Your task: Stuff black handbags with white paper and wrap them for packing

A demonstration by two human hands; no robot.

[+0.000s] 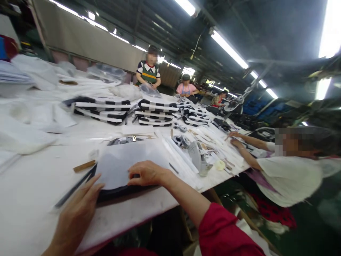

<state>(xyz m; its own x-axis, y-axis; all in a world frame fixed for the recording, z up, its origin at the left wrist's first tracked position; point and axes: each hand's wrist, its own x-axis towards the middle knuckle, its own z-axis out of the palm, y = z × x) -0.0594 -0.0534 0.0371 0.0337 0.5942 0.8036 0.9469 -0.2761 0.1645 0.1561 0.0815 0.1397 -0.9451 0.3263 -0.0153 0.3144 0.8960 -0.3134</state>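
Observation:
In front of me on the table lies a flat, dark-edged piece (114,193), perhaps a bag, with a smooth pale grey sheet (117,160) over it. My left hand (80,208) rests at its near left corner, fingers stretched out and holding nothing. On the sheet's near edge is my right hand (146,173), its fingers bent and thumb closed against that edge. A patterned dark item (125,140) shows partly from behind the sheet. Beside the left corner lie a brown strip (84,166) and a long dark strip (73,188).
Stacks of black-and-white striped pieces (156,113) stand across the table. Rolls of tape (182,141), a grey disc (195,156) and scraps lie to the right. White sheeting (23,122) covers the left. A co-worker's hands (236,138) are at the right edge; other people stand farther back.

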